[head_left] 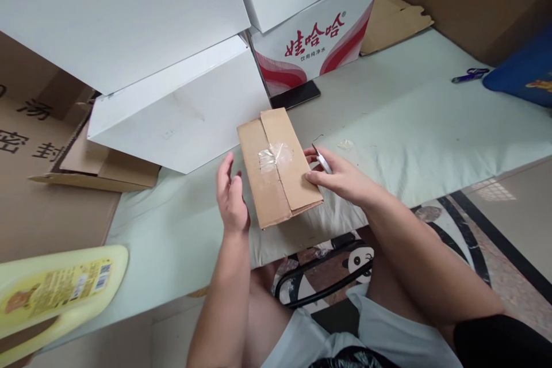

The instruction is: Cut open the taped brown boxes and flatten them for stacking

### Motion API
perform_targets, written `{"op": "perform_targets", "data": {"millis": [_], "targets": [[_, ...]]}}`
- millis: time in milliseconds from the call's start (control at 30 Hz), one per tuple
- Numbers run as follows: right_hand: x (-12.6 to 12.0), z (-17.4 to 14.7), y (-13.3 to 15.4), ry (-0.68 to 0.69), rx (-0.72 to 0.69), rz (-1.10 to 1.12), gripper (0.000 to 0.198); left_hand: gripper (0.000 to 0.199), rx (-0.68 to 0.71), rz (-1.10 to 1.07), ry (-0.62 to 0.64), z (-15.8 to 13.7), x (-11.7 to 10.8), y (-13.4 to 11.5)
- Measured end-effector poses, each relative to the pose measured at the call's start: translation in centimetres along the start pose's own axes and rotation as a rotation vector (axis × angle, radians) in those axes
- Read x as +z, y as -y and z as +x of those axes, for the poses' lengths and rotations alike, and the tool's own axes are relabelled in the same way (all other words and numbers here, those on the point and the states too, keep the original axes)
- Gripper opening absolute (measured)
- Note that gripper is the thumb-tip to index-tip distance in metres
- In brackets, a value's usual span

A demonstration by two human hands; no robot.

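Observation:
A small brown cardboard box (288,178), with clear tape across its middle seam, lies tilted on the pale green cloth in front of me. My left hand (233,198) is beside its left side, fingers apart, with nothing in it. At the box's right edge is my right hand (338,175), its thumb resting on the cardboard. Between its fingers is a small white-handled tool (323,162) with a thin dark tip pointing away from me. The tool's exact kind is not clear, and part of its handle is hidden by the hand.
Behind the box stand a white carton (185,109) and a red-and-white water carton (319,34), with a black phone (297,95) at its foot. A yellow jug (64,282) is at left. Blue-purple scissors (470,75) lie at right near a blue object (521,72).

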State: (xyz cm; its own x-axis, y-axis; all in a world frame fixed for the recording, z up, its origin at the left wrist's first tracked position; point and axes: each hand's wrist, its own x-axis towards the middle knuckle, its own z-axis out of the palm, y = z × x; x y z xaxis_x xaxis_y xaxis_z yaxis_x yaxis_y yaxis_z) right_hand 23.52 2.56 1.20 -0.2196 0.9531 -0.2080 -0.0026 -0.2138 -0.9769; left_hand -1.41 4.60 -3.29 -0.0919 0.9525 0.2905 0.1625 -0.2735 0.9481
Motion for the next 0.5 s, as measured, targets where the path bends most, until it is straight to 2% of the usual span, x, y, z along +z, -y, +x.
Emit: {"op": "perform_targets", "data": {"millis": [33,100,167,200,333,433,500], "targets": [[0.0,0.0,0.0,-0.004,0.010,-0.039,0.054,0.053,0.096,0.034,0.012,-0.1,0.0,-0.5],[0.2,0.0,0.0,-0.008,0.020,-0.106,0.056,0.045,0.249,0.111,0.142,-0.1,0.0,-1.4],[0.4,0.0,-0.2,-0.068,-0.004,-0.089,0.049,0.039,0.337,0.199,0.277,0.1,0.0,-2.0],[0.5,0.0,-0.3,-0.119,-0.020,-0.031,0.045,0.037,0.354,0.233,0.306,0.1,0.0,-2.1],[0.4,0.3,-0.3,-0.342,-0.129,0.291,0.040,0.037,0.379,0.313,0.291,-0.2,0.2,-2.3],[0.2,0.0,0.8,-0.533,-0.230,0.392,0.028,0.038,0.417,0.391,0.288,-1.1,0.9,-3.1],[0.2,-0.5,1.8,-0.628,-0.311,0.442,0.028,0.038,0.449,0.476,0.274,-1.9,1.6,-4.0]]}}
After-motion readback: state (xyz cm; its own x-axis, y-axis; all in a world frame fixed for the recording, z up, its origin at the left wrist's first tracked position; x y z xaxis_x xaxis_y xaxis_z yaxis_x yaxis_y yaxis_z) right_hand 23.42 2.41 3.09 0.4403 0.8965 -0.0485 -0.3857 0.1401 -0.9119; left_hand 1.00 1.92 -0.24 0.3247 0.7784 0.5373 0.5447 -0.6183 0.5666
